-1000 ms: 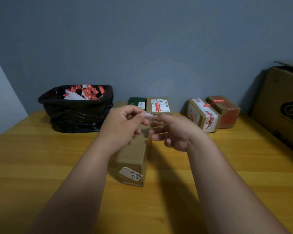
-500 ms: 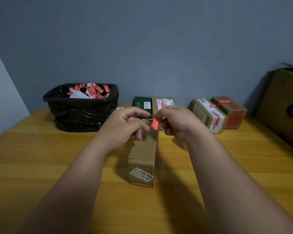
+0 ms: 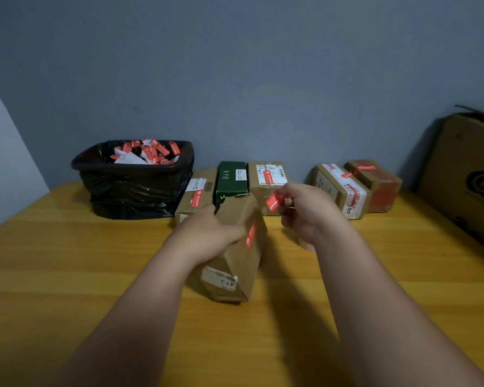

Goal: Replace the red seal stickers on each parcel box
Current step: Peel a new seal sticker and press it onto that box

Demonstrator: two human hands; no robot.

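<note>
While the left hand clamps the long parcel box tilted on the bench, the right hand pinches a loose red seal sticker.
That sticker hangs just right of the box's far end, apparently clear of it; another red sticker sits on the box beside the left grip.

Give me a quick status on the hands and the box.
Left hand grips long brown box, tilted on the table. Right hand pinches loose red sticker, clear of box. One red seal on box side. Nothing in the way.
</note>
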